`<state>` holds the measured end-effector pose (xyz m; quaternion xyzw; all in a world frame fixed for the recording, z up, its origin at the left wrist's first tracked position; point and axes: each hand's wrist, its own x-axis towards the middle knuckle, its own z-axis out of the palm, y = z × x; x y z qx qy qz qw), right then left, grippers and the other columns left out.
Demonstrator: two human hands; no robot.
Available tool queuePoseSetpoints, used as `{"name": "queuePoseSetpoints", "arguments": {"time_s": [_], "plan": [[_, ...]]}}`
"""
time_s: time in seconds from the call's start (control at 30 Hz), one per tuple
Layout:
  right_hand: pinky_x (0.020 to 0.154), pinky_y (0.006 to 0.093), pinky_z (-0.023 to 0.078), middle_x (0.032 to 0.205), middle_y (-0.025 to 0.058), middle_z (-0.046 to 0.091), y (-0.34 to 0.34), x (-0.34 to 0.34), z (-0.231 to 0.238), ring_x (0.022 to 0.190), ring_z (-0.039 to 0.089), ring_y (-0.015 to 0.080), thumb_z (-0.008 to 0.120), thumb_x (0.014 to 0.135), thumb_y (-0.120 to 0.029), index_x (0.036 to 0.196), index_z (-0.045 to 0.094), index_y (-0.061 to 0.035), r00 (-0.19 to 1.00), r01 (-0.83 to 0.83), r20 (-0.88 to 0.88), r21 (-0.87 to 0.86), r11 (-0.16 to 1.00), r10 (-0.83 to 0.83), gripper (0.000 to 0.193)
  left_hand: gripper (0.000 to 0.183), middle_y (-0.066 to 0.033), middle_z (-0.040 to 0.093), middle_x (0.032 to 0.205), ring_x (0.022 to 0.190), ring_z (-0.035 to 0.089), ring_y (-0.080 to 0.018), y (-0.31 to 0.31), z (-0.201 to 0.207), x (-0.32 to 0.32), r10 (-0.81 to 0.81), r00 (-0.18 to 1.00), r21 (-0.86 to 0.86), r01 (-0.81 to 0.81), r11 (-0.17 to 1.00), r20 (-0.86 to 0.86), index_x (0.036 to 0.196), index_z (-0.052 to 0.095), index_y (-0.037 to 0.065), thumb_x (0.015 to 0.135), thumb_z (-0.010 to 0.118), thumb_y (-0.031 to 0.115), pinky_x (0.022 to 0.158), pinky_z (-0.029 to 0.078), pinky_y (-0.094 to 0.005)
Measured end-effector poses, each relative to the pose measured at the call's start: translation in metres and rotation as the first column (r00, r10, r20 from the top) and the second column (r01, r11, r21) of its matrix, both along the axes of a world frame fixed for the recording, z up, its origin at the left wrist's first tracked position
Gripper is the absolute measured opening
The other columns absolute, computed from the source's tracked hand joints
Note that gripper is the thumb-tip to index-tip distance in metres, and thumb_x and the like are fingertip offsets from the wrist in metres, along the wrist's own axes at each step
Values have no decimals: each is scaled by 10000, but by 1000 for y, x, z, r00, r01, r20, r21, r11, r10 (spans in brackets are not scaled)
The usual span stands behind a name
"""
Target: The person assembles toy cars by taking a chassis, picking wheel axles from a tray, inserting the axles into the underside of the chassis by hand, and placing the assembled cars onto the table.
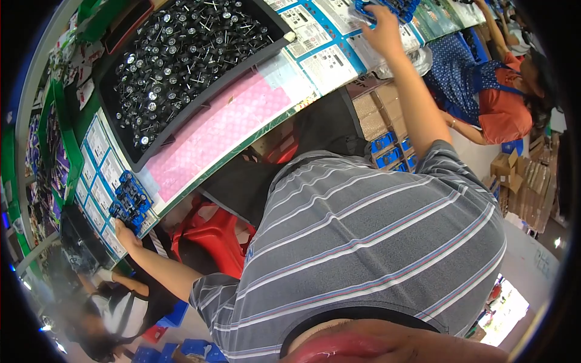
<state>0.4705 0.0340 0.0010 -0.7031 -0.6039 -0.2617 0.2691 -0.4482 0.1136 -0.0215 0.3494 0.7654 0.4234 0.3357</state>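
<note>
Down at the left end of the bench, my left hand (pixel 127 235) has its fingers closed at the near edge of some blue-and-black toy car chassis (pixel 133 201), which lie bunched together. Part of its grip is hidden. My right arm reaches far out to the upper right. There my right hand (pixel 384 31) pinches the end of a blue plastic part (pixel 364 8), beside more blue parts (pixel 400 8) at the top edge of the view. Between my hands stands a black tray (pixel 209 100) heaped with small black wheels on metal axles (pixel 181 54).
Pink bubble wrap (pixel 224 124) and printed card sheets (pixel 327 65) cover the bench. Below it are a red plastic stool (pixel 215 233) and a carton of blue parts (pixel 387 151). Co-workers sit at right (pixel 508 103) and lower left (pixel 118 314). Green-edged racks (pixel 57 145) stand left.
</note>
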Motion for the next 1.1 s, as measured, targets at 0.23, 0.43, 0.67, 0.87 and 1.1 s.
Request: {"name": "queuePoseSetpoints", "arguments": {"time_s": [0.23, 0.43, 0.67, 0.87, 1.1], "plan": [[954, 503, 423, 1243, 173, 606, -12, 23, 41, 1144, 514, 393, 687, 715, -74, 1256, 585, -74, 739, -486, -527, 14, 874, 420, 550, 452, -238, 669, 1099, 1050, 605, -390, -20, 27, 48, -35, 307, -45, -26, 999, -951, 1177, 686, 40, 952, 566, 413, 927, 442, -474], [878, 359, 518, 1144, 112, 680, -33, -119, 86, 1040, 655, 244, 859, 722, -192, 1236, 624, -55, 843, -306, -508, -186, 934, 176, 582, 314, -116, 640, 954, 860, 594, -185, -85, 63, 308, -253, 875, 367, 414, 833, -413, 1174, 627, -16, 972, 584, 221, 796, 485, -310], [791, 393, 529, 991, 174, 662, 58, -224, 113, 908, 644, 342, 783, 739, -177, 1064, 674, -12, 623, -745, -483, -130, 654, 615, 381, 410, -82, 599, 1111, 744, 577, -130, -121, 26, 459, -571, 306, 430, 419, 799, 762, 1280, 475, 59, 941, 634, 227, 495, 404, -238], [925, 545, 466, 1047, 160, 641, 136, -206, 71, 1188, 501, 382, 570, 861, -155, 903, 674, -20, 960, -238, 11, -498, 834, 281, 175, 89, 4, 438, 664, 526, 426, -136, -136, 60, 454, -468, 552, 155, 519, 840, 690, 922, 453, 119, 989, 508, 140, 453, 376, -302], [947, 521, 400, 927, 115, 683, 136, -206, 45, 1196, 497, 323, 646, 754, -99, 788, 748, -98, 974, -204, -9, -467, 860, 226, 108, 158, -10, 587, 835, 640, 542, -84, -146, 13, 447, -523, 396, 327, 463, 823, 755, 1023, 564, 81, 956, 661, 186, 493, 403, -231]]}}
